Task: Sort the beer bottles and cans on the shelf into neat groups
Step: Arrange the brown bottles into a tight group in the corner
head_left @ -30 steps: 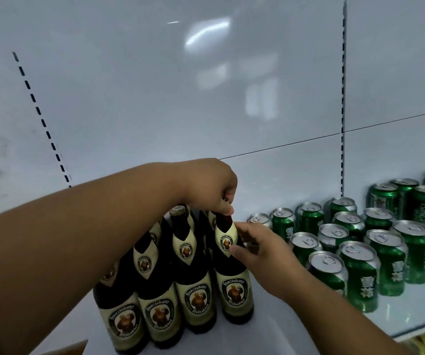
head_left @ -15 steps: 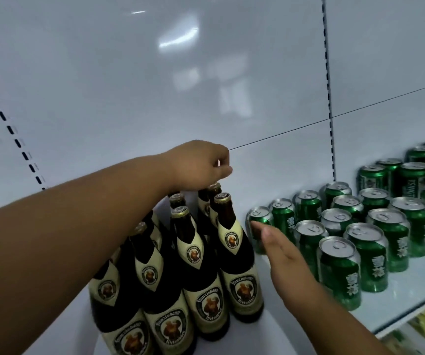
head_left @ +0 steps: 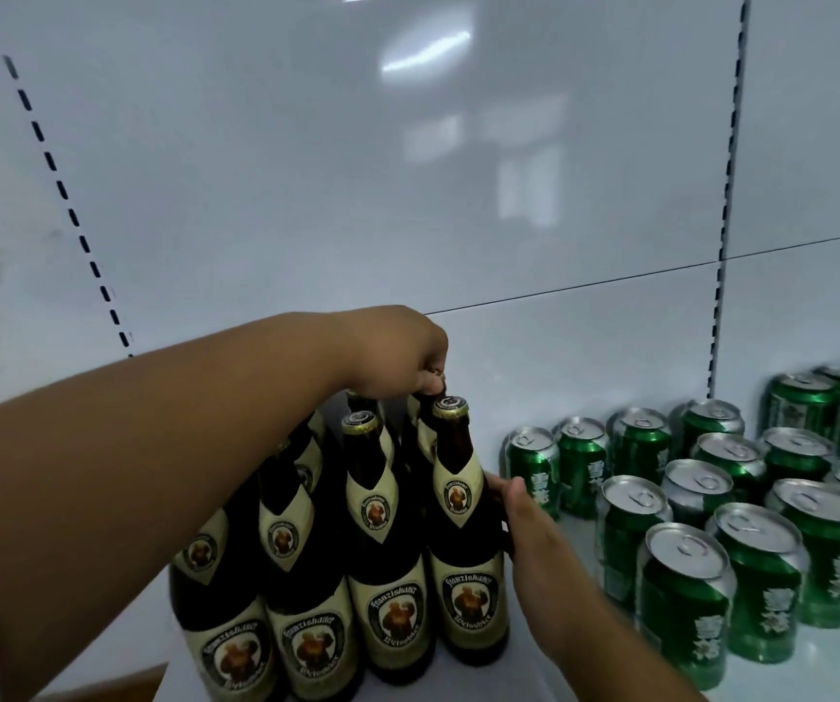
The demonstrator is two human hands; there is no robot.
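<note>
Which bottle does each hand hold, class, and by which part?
The left hand pinches the top of a back-row bottle. The right hand presses against the side of the front right bottle; whether its fingers wrap it cannot be told.

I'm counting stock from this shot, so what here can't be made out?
- Back bottles, head view: hidden by the left hand and the front bottles; no count possible.
- Right hand: its fingers reach behind the front right bottle, grip unclear.
- Green cans: cut off by the right edge, far ones blurred.
- Shelf: front edge cut off by the frame's bottom.
</note>
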